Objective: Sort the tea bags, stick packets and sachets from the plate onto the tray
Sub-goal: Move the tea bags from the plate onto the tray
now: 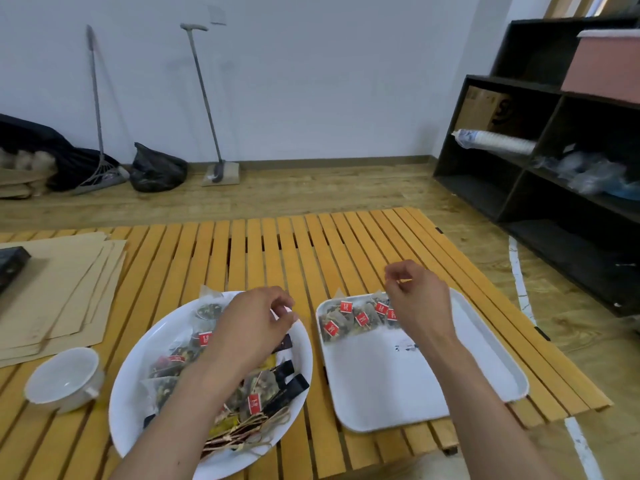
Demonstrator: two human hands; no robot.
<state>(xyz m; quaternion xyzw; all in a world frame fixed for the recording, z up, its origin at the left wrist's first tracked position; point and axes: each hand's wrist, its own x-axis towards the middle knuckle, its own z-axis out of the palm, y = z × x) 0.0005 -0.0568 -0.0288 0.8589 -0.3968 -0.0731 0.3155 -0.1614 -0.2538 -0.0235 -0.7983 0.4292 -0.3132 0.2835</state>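
Note:
A round white plate holds several mesh tea bags with red tags, black stick packets and yellow sachets. My left hand hovers over the plate's far right side. Its fingers are curled with the fingertips near the thumb, and I see nothing held between them. To the right lies a white rectangular tray with several red-tagged tea bags in its far left corner. My right hand is above those bags, fingers curled and tips together, and no item shows in it.
A white cup stands left of the plate. Brown paper sheets and a black object lie at the slatted table's left. A dark shelf unit stands to the right. A broom, a dustpan and bags line the far wall.

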